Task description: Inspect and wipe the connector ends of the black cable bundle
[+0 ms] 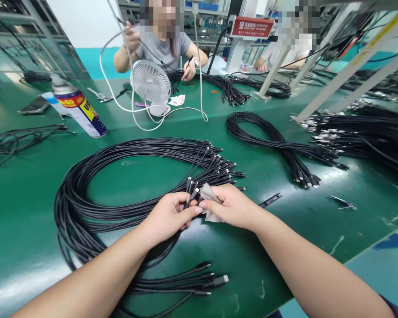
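Observation:
A big loop of black cables (69, 194) lies on the green table, its connector ends gathered toward the middle. My left hand (172, 212) is closed around several cable ends whose plugs (192, 187) stick up past the fingers. Pinched in my right hand (234, 205) is a grey-white cloth (209, 194), pressed close to those plugs. The fingertips of both hands nearly meet. Under my left forearm more cables (185, 278) run out, with their connectors pointing right. Parts of the held cables are hidden by my fingers.
A spray can (81, 110) and a small white fan (151, 84) stand at the back. A second cable bundle (268, 132) lies right, near a metal clip-like tool (343, 203) and a black strip (270, 200). Across the table, a person (166, 44) handles cables. White posts (338, 75) rise at right.

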The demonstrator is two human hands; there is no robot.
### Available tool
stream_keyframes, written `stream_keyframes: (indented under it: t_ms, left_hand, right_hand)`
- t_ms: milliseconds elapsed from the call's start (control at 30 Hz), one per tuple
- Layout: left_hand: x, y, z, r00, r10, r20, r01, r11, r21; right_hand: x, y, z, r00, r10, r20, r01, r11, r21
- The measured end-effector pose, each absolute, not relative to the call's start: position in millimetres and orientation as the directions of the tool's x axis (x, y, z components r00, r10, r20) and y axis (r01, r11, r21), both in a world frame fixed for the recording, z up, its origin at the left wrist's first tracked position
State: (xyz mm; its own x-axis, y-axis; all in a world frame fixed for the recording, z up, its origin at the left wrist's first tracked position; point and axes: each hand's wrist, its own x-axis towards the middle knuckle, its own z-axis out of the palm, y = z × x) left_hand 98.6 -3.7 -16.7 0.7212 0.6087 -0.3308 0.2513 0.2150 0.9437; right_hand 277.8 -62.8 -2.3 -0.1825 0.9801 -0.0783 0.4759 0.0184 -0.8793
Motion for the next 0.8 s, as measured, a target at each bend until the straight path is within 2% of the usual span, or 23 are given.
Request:
stream_keyframes:
  t_ms: [233, 467, 600, 800]
  left_hand:
    - [97, -2, -10, 0.733, 0.552, -0.397, 0.338, 0.211, 0.917]
    - [99, -2, -8, 0.704, 0.565, -0.43, 0.344, 0.258, 0.903]
    - [99, -3, -9, 0.711, 0.565, -0.419, 0.319, 0.272, 0.908]
    - [97, -5, -11, 0.726, 0.55, -0.414, 0.361, 0.207, 0.909]
  right_hand:
    - [275, -61, -3, -0.151, 0.98, -0.132, 0.377, -0.066, -0.924]
    - [267, -65, 2, -0.212, 0.975, -0.072, 0.25, -0.017, -0.968]
    - [266, -67, 3, -0.194, 0.98, -0.037, 0.304, 0.024, -0.952]
    - [267, -65, 3, -0.105, 0.994, -0.038, 0.397, 0.007, -0.918]
